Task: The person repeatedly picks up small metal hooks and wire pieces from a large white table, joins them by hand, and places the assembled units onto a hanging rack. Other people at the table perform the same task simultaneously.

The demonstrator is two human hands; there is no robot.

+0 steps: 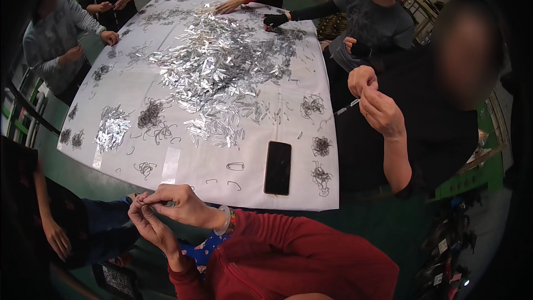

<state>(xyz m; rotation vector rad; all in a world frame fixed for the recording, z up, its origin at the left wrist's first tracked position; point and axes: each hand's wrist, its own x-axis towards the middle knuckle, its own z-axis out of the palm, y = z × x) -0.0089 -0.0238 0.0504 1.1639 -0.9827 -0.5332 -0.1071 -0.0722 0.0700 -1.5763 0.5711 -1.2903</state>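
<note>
My left hand [154,230] and my right hand [184,205] meet just off the table's near edge, left of the middle. The fingertips of both are pinched together. A tiny dark bit shows at the fingertips, too small to name. Past them on the white-covered table [252,180] lie a small heap of wire hooks [145,169], a few loose hooks [234,184] and a bent wire loop [235,165]. A large pile of shiny flat metal pieces [214,61] covers the table's middle.
A black phone [278,168] lies near the front edge. Smaller piles hold metal pieces [112,128] and dark wire hooks [151,114]. Several people stand around the table; at right, a person's hands [377,103] hold a small silver strip [347,106]. A co-worker's arm [50,222] hangs at left.
</note>
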